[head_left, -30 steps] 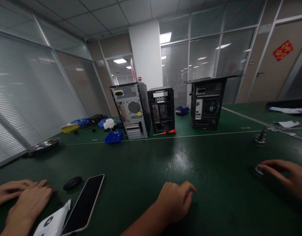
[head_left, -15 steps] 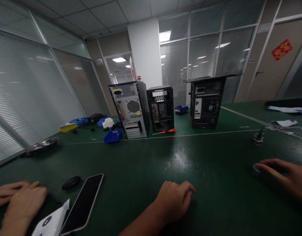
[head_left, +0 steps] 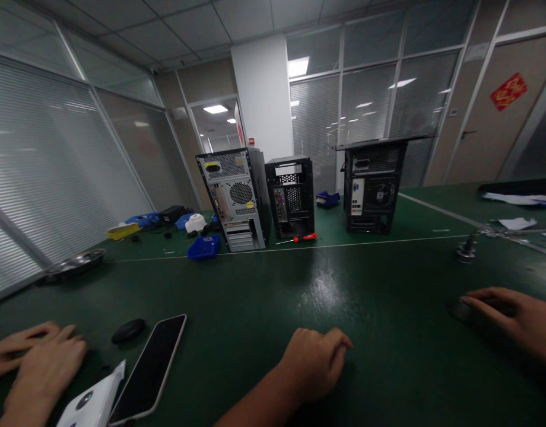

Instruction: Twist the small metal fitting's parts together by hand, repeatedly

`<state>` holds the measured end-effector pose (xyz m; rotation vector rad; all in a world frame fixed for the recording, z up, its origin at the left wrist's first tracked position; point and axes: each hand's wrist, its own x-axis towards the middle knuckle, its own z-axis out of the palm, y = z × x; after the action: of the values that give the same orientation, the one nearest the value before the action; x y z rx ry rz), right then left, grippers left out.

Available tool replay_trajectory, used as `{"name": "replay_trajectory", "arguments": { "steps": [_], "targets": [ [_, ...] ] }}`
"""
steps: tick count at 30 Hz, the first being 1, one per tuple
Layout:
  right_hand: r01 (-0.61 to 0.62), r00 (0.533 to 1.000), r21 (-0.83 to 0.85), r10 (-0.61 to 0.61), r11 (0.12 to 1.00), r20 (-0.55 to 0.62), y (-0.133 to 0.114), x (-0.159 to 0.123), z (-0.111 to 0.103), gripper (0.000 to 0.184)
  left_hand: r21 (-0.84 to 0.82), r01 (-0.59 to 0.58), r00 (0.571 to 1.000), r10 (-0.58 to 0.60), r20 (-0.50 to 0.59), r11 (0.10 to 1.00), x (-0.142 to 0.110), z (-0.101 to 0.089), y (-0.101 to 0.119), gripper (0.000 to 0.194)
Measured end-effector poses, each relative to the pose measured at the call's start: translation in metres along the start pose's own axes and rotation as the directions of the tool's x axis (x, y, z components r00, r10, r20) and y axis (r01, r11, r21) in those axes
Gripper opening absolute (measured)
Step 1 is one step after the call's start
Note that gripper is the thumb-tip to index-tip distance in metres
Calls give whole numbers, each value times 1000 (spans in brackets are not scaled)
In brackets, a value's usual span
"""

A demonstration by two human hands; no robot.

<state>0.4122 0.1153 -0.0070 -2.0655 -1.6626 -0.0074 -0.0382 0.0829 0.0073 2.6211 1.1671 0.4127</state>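
My left hand (head_left: 315,363) rests on the green tabletop at the bottom centre. Its fingers are curled in, with no object showing in them. At the right edge, my right hand (head_left: 517,317) has thumb and fingertips on a small dark rounded object (head_left: 459,309), which lies low on the table. Blur hides what kind of thing it is. Farther off stand a grey computer case (head_left: 240,201), a smaller open black case (head_left: 294,198) and another black case (head_left: 371,193). A screwdriver with a red handle (head_left: 305,237) lies before the middle one.
Another person's hands (head_left: 45,362) lie at the lower left, near a phone (head_left: 152,367), a white box (head_left: 92,400) and a black oval object (head_left: 129,331). A blue tray (head_left: 204,247) stands by the grey case. A metal stand base (head_left: 466,252) sits at right.
The dark object under my right fingertips has turned or tilted slightly; its pale ring no longer shows. My left hand stays in place. The other person's fingers at the left have shifted a little.
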Motion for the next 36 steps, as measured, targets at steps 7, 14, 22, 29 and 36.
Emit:
{"name": "replay_trajectory", "arguments": {
  "steps": [7,14,22,29,36],
  "targets": [
    [13,985,52,-22,999,171,7,1,10,61,1,8,1000,-8,-8,1000,0,1,0,25],
    [211,969,32,-214,977,124,-20,-12,19,63,6,9,1000,-9,15,1000,1,-1,1,26],
    [645,741,84,-649,759,173,-148,-78,14,57,-12,48,998,-47,43,999,1,-3,4,27],
    [861,507,5,-860,509,57,-197,-120,38,59,101,27,999,-32,44,995,0,3,-1,32],
    [846,533,-38,-846,532,18,-198,-120,38,64,122,-34,999,29,38,992,0,-4,5,27]
  ]
}}
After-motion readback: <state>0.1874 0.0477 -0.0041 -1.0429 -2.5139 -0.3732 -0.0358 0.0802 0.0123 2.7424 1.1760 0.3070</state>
